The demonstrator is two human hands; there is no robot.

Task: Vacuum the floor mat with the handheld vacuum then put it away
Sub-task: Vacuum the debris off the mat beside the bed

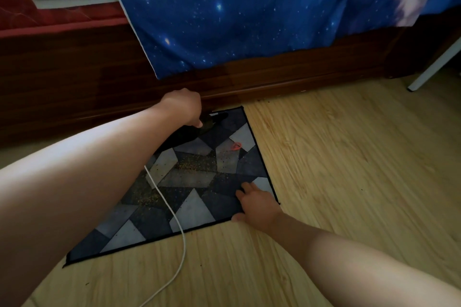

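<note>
Vacuum (192,133) mostly hidden under gripping left hand (182,107); right hand (257,204) flat on mat (197,209).

floor mat (199,209): matt short-piled cloth, gritty with crumbs
floor (336,169): pale wood-grain boards, smooth, faint sheen
bed frame (274,70): dark red-brown wood, glossy varnish
bedsheet (224,7): thin, smooth blue cloth
mattress (50,15): red quilted cloth, far left
cord (183,244): smooth white plastic
handheld vacuum (189,132): black, finish too dark to tell

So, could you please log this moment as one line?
left hand: holds vacuum | right hand: presses mat | crumbs: on mat
</note>
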